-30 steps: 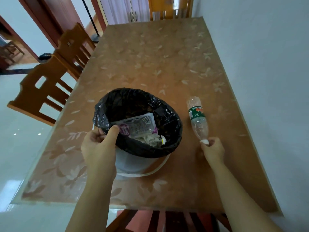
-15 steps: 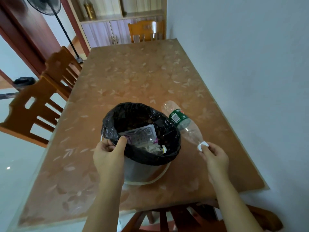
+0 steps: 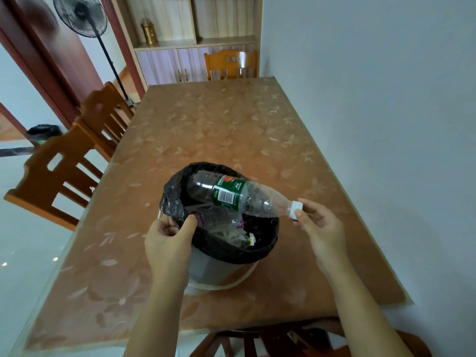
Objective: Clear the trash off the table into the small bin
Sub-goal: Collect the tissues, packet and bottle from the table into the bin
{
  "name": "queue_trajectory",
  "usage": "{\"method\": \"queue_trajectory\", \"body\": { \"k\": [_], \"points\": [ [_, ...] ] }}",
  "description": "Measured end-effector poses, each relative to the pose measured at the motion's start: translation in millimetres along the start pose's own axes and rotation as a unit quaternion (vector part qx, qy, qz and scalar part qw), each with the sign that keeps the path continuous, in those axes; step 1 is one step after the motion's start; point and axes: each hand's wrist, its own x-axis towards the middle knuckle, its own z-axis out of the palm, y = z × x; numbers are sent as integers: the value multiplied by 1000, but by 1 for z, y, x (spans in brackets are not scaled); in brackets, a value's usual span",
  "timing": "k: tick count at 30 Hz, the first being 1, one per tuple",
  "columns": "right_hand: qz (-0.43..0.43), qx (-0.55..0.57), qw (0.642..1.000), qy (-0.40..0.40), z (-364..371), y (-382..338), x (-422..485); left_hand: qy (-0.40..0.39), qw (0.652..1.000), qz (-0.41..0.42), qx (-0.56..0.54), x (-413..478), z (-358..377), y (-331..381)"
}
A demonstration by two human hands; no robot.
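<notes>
Bottle hanging over small bin, base tilting down inside black liner. Your right hand is pinching white cap, fingers closed on it. Your left hand is gripping liner rim, steadying bin. Step: depositing bottle. Next, probably: releasing cap so bottle is dropping onto wrappers. Tabletop showing no other trash.

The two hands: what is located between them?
In the head view, the small bin with its black liner stands between the left hand and right hand, the plastic bottle over its opening.
</notes>
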Motion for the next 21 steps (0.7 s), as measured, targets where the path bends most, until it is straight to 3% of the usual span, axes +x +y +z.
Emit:
{"method": "queue_trajectory", "body": {
  "k": [9, 17, 21],
  "points": [
    [-41, -108, 981, -154, 25, -25, 3, -3, 1000, 14, -11, -6, -3, 2],
    [-87, -247, 939, -222, 34, -35, 12, 42, 999, -4, -29, -8, -10, -1],
    [-108, -256, 940, -197, 35, -28, 15, 78, 996, -15, -40, -4, -21, -1]
  ]
}}
